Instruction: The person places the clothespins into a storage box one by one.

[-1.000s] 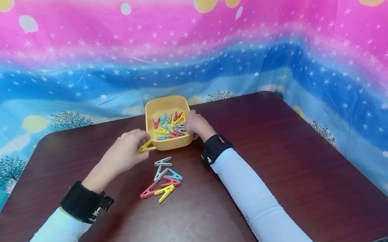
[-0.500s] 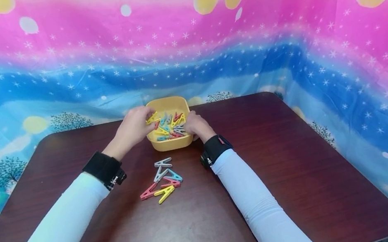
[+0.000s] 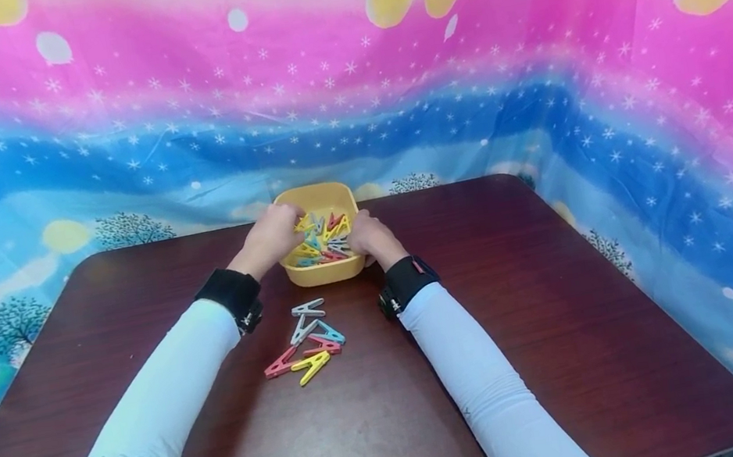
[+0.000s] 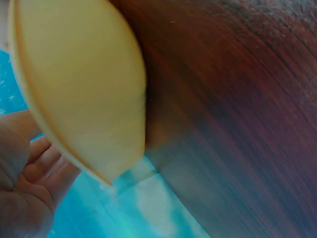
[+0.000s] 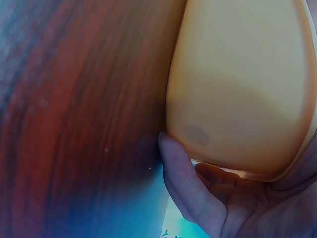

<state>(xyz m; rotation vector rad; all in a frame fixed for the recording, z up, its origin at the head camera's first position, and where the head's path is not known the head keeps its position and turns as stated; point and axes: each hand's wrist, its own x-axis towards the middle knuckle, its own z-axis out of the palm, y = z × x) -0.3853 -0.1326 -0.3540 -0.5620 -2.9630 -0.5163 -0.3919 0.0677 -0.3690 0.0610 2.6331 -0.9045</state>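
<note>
A yellow plastic container (image 3: pixel 325 272) holds several clothespins (image 3: pixel 326 244) in red, yellow, blue and grey. My left hand (image 3: pixel 269 235) reaches over its left wall, with a yellow clothespin (image 3: pixel 304 227) at the fingertips. In the left wrist view, curled fingers (image 4: pixel 49 166) show behind the container's rim, and the clothespin is hidden. On the other side, my right hand (image 3: pixel 373 237) grips the container's right wall. The right wrist view has one finger (image 5: pixel 184 181) against the outside of the wall. On the table in front lie several loose clothespins, including a yellow one (image 3: pixel 312 364).
The dark brown table (image 3: pixel 531 330) has rounded corners. A patterned cloth (image 3: pixel 351 128) hangs close behind its far edge and along its right side. Black bands with cameras (image 3: pixel 231 297) sit on both wrists.
My left hand has moved forward and right from beside the container to over it, carrying the yellow clothespin. My right hand stays at the right wall. The loose clothespins have not moved.
</note>
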